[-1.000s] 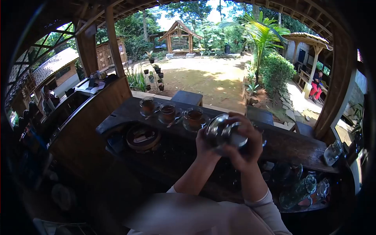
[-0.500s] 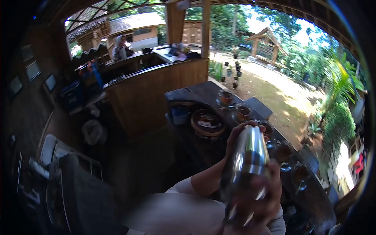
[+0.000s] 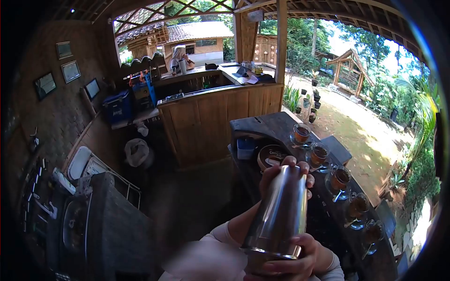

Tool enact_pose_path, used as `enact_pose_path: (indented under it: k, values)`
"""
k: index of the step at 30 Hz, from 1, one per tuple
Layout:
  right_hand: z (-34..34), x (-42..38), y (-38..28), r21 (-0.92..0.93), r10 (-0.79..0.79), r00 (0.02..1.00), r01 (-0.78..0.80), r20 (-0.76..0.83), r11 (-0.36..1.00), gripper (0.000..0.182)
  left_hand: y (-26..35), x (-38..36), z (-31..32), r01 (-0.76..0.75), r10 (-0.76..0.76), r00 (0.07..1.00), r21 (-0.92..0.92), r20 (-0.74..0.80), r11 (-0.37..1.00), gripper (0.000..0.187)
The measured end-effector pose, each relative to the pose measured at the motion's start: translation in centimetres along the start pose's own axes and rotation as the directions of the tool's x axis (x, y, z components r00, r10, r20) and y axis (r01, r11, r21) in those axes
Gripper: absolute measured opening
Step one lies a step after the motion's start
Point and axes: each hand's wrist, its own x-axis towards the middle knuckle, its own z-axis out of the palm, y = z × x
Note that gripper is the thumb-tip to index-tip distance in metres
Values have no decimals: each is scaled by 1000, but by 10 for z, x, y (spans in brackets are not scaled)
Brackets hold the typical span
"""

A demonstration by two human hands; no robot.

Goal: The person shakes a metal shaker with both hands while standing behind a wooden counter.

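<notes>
You grip a shiny metal shaker with both hands, out in front of your body at the near side of the scene. It is tilted, its narrower end pointing far and slightly right, its wider rim close to you. Your left hand is closed around the far end, fingertips curled over it. Your right hand wraps the near end below the rim, with its fingers narrow against the metal; part of that end is hidden by the hand.

Just right of the shaker, five glass cups of brown drink run in a row along the dark table: the farthest cup, the second cup, the middle cup, the fourth cup and the nearest cup. They sit on clear saucers, and spoons show beside them. Beyond your left hand, on a lower level of the table, are a round box with "CHOCOLATE" lettering — partly covered by your fingers — and a blue container to its left.

Farther off, a person is behind the wooden counter, near a pale cup. To the left are a blue cooler, a plastic bag and a folded chair; far right, outside, stands a small roofed shelter.
</notes>
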Motion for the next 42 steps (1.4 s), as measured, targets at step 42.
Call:
enact_pose_path:
  k: [42]
  values:
    - [-8, -36, 38, 151, 724, 660, -709, -199, 689, 40, -114, -31, -107, -666, 496, 719, -279, -487, 692, 41]
